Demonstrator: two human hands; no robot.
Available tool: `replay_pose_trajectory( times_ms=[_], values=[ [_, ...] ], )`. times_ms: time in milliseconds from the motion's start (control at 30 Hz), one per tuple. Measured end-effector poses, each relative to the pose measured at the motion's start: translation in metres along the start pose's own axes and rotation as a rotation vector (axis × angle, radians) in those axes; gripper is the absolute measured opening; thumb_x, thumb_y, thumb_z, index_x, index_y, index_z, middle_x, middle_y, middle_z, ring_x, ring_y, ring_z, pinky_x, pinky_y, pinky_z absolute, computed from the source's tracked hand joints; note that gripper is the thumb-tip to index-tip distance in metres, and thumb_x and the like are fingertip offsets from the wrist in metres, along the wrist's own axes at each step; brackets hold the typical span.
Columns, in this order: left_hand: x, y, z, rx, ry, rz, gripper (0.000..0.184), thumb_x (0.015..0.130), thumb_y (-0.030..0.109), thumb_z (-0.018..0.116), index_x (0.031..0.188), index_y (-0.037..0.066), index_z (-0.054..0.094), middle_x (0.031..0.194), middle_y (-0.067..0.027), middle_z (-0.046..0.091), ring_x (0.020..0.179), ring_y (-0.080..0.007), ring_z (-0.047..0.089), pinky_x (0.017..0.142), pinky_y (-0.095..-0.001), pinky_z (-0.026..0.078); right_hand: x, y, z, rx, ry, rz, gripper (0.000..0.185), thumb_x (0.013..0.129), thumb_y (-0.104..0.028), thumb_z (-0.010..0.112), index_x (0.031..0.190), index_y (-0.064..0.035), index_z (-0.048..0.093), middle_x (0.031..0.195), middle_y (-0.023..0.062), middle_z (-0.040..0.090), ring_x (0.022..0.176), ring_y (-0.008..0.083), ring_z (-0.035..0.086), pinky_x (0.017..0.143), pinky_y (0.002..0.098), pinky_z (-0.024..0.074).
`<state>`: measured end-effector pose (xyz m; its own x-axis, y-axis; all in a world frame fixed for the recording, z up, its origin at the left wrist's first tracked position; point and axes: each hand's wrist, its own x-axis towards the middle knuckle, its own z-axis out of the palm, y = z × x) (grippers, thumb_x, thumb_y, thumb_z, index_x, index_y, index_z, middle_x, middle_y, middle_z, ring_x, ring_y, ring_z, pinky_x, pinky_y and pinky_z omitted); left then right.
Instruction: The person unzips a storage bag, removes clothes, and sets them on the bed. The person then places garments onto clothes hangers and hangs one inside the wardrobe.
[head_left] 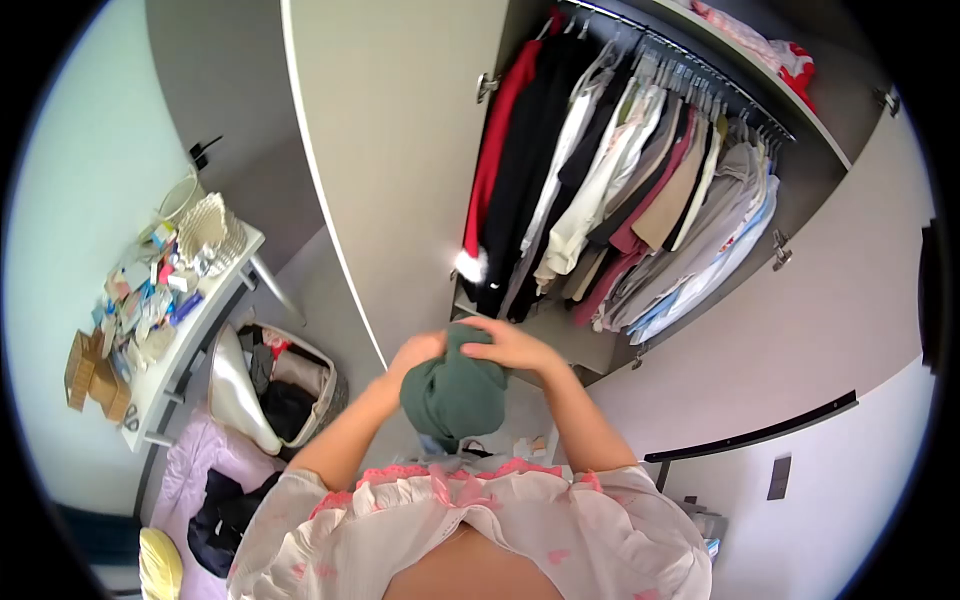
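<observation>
The green cloth (pixel 455 395) is hanging in a bunched bundle in front of the chest, off the rail (pixel 690 60), while a row of garments (pixel 600 190) is already hanging in the open wardrobe at the far right and more clothes are lying loose in the open container (pixel 325 362) at the left. The right hand (pixel 518 348) is curling partly closed over the cloth's top, its thumb and fingers clamping the fabric, while the left hand (pixel 415 355) is touching the upper left side, too blurred to tell how far open it is.
</observation>
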<state>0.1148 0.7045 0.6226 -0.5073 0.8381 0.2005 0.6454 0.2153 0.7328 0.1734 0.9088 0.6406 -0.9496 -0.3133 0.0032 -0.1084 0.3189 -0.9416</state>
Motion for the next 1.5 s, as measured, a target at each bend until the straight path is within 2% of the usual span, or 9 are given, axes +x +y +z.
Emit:
replay_pose_trajectory(
  times_ms=[167,367,633,867,1000,1100,1233,1367,1500],
  values=[
    [0.031,0.029,-0.052,-0.590,0.098,-0.082,0.019,0.095,0.020,0.057,0.096,0.003,0.064,0.088,-0.0021,0.066,0.081,-0.0088,0.059,0.074,-0.0266,0.048,-0.045,-0.065,-0.040,-0.079,0.116,0.113,0.040,0.075,-0.017,0.078,0.108,-0.0002,0.064,0.089,0.0010,0.067,0.084,0.0107,0.060,0.079,0.0269,0.0485],
    [0.056,0.057,-0.123,-0.934,0.264,-0.046,0.026,0.097,0.017,0.051,0.117,0.002,0.055,0.104,-0.0022,0.061,0.096,-0.0100,0.055,0.088,-0.0260,0.042,-0.112,-0.112,-0.104,-0.261,0.799,-0.190,0.023,0.075,0.000,0.068,0.096,-0.0014,0.060,0.083,-0.0020,0.060,0.080,0.0057,0.055,0.072,0.0230,0.0458],
    [0.082,0.079,-0.166,-1.126,0.321,0.161,0.028,0.097,0.013,0.047,0.121,-0.001,0.048,0.105,-0.0065,0.059,0.096,-0.0147,0.057,0.086,-0.0290,0.045,-0.149,-0.164,-0.106,-0.728,0.945,-0.241,0.027,0.061,0.003,0.056,0.087,-0.0018,0.050,0.087,0.0032,0.051,0.086,0.0127,0.048,0.083,0.0212,0.0363],
    [0.085,0.092,-0.197,-1.067,0.549,0.294,0.025,0.098,0.011,0.048,0.118,0.000,0.056,0.089,-0.0009,0.059,0.083,-0.0086,0.054,0.075,-0.0231,0.044,-0.159,-0.164,-0.113,-0.941,1.093,-0.355,0.024,0.068,0.008,0.056,0.089,-0.0030,0.053,0.104,0.0081,0.057,0.104,0.0208,0.053,0.089,0.0276,0.0411],
    [0.083,0.092,-0.196,-0.986,0.561,0.232,0.025,0.098,0.013,0.047,0.117,0.001,0.058,0.091,0.0002,0.058,0.087,-0.0087,0.053,0.078,-0.0239,0.042,-0.160,-0.153,-0.114,-0.557,1.311,-0.141,0.013,0.082,0.000,0.058,0.093,-0.0053,0.053,0.090,-0.0011,0.056,0.080,0.0060,0.050,0.068,0.0198,0.0413],
    [0.086,0.090,-0.188,-0.892,0.534,0.297,0.029,0.098,0.016,0.048,0.121,0.002,0.058,0.094,-0.0016,0.060,0.090,-0.0094,0.054,0.082,-0.0241,0.043,-0.149,-0.153,-0.118,-0.378,1.301,-0.375,0.009,0.087,-0.005,0.058,0.095,-0.0062,0.053,0.083,-0.0045,0.052,0.073,0.0025,0.044,0.062,0.0183,0.0371],
    [0.096,0.082,-0.158,-0.595,0.310,0.128,0.039,0.096,0.024,0.054,0.129,0.004,0.055,0.114,-0.0068,0.060,0.108,-0.0142,0.053,0.094,-0.0288,0.041,-0.125,-0.170,-0.115,-0.227,1.322,-0.452,0.016,0.089,-0.010,0.058,0.103,-0.0060,0.051,0.084,-0.0029,0.053,0.073,0.0042,0.045,0.062,0.0182,0.0362],
    [0.096,0.066,-0.078,0.286,0.201,0.043,0.048,0.089,0.034,0.061,0.125,0.003,0.056,0.130,-0.0164,0.052,0.118,-0.0295,0.052,0.100,-0.0344,0.039,-0.104,-0.193,-0.120,-0.161,1.464,-0.468,0.025,0.088,-0.012,0.058,0.109,-0.0021,0.050,0.091,0.0048,0.057,0.080,0.0105,0.052,0.070,0.0221,0.0443],
    [0.050,0.123,-0.008,-0.108,0.392,0.548,0.020,0.083,0.020,0.067,0.095,0.005,0.065,0.110,-0.0185,0.053,0.108,-0.0331,0.054,0.098,-0.0375,0.042,-0.082,-0.213,-0.128,0.218,1.490,-0.639,0.032,0.087,-0.011,0.058,0.113,0.0056,0.050,0.102,0.0142,0.059,0.091,0.0218,0.060,0.082,0.0313,0.0510]
  ],
)
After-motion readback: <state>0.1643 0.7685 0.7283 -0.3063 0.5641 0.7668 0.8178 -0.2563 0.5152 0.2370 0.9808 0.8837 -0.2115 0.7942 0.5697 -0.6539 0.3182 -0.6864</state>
